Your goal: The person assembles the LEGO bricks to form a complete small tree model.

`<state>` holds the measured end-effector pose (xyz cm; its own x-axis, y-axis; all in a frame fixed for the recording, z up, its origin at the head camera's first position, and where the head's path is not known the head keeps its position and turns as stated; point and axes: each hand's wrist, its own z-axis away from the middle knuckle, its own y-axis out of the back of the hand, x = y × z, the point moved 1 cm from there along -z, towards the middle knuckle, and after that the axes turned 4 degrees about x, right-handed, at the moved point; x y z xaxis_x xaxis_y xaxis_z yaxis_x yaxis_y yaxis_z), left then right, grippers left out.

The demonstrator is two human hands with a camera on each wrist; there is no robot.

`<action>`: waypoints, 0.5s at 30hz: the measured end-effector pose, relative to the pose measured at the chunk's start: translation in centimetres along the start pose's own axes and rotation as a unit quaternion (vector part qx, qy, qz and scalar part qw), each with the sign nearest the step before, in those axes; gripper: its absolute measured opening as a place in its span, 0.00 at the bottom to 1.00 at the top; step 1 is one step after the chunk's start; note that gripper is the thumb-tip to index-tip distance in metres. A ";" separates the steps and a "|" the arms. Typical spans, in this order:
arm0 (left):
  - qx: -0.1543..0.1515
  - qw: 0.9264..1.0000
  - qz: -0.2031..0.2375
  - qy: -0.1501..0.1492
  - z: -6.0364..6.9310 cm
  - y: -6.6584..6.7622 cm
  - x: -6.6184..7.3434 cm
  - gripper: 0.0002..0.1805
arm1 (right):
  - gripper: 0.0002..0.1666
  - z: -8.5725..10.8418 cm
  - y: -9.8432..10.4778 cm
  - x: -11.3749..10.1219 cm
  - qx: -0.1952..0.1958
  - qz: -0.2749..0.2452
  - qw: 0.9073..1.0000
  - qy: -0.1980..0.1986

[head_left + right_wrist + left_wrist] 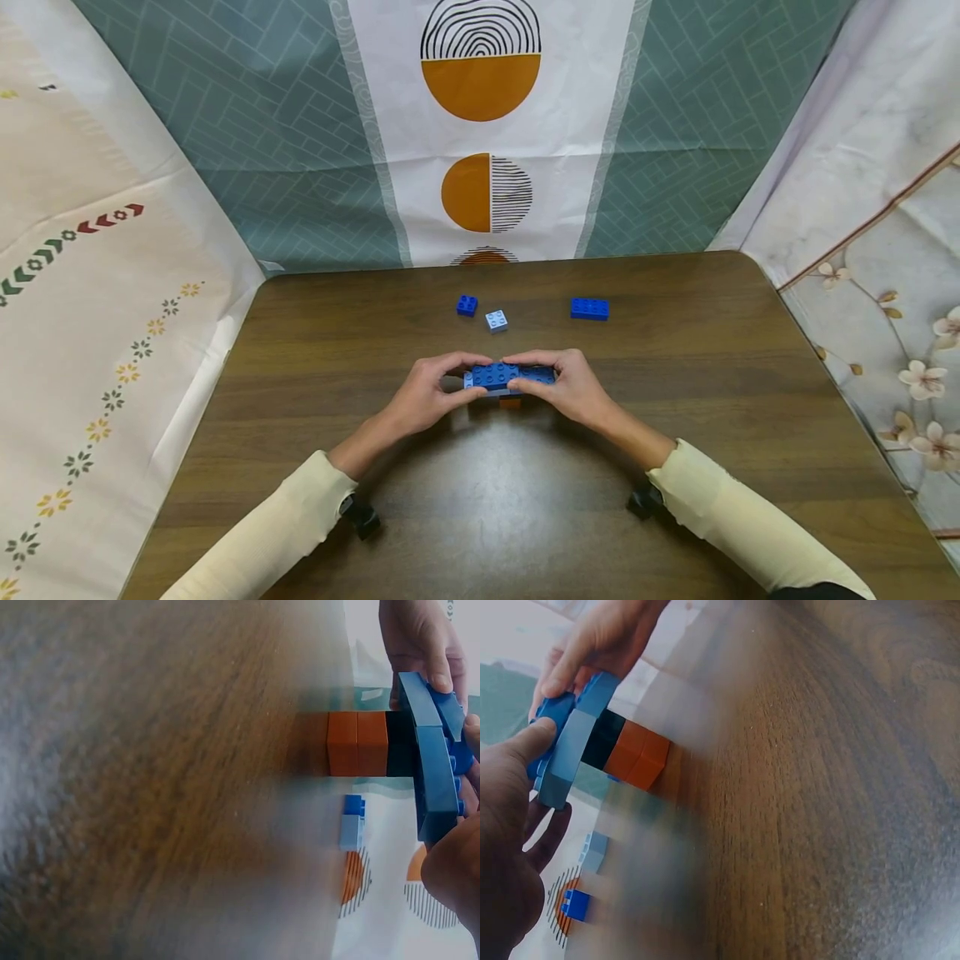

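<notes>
Near the middle of the table (337, 333), a blue brick (493, 376) lies on top of a layer of lighter blue bricks (571, 746). My left hand (423, 398) pinches its left part between thumb and fingers. From the other side, my right hand (573, 387) grips around its right end. In the right wrist view the top brick looks slightly tilted against the layer. A dark brick (400, 743) and two stacked orange bricks (358, 743) support the wide layer from below. Whether the top brick is fully seated cannot be told.
Behind the hands, a small blue brick (467, 305) and a small pale blue brick (497, 321) lie close together. A longer blue brick (589, 309) lies farther right. Patterned cloths hang behind and beside the table.
</notes>
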<state>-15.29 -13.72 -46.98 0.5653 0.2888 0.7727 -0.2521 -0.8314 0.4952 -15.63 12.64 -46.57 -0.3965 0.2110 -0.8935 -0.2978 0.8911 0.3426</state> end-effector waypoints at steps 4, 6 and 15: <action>-0.001 1.000 0.001 0.006 0.0 0.0 0.0 0.21 | 0.19 -0.1 0.1 0.0 -0.002 0.004 1.000 -0.004; -0.003 1.000 0.000 0.009 0.0 0.0 0.0 0.21 | 0.19 -0.1 0.1 0.0 -0.003 0.005 1.000 -0.004; -0.011 1.000 -0.009 0.008 -0.1 0.3 0.3 0.22 | 0.19 -0.2 0.2 0.1 -0.011 0.000 1.000 -0.002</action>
<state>-15.24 -13.82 -46.59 0.5580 0.3112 0.7692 -0.2597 -0.8149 0.5181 -15.93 12.76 -46.52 -0.3935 0.2124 -0.8944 -0.3176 0.8816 0.3491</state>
